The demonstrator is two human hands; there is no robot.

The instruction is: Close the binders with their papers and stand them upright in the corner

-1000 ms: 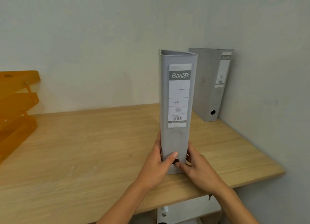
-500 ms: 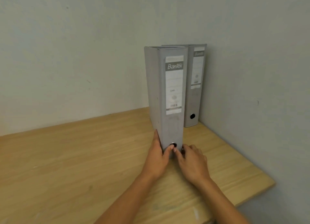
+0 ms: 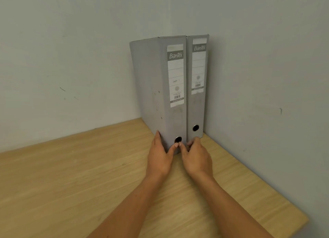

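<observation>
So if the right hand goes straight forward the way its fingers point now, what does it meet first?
Most likely the spine of the corner binder. The right hand has its fingers curled at the foot of that spine, beside the front binder. They look very close or touching; depth is unclear.

You've got a light wood-grain surface (image 3: 71,175) filling the lower part of the view, grain running roughly left to right. Its right edge runs along the right wall (image 3: 267,68), and the front right corner of it shows at lower right, with a darker gap below. You see the back wall (image 3: 62,50) behind it, pale grey-white and plain. A few small dark scuff marks (image 3: 62,89) sit on the back wall at mid-height left of centre. One small dark mark (image 3: 281,110) shows on the right wall. The two walls meet in a vertical corner line at upper centre.
</observation>
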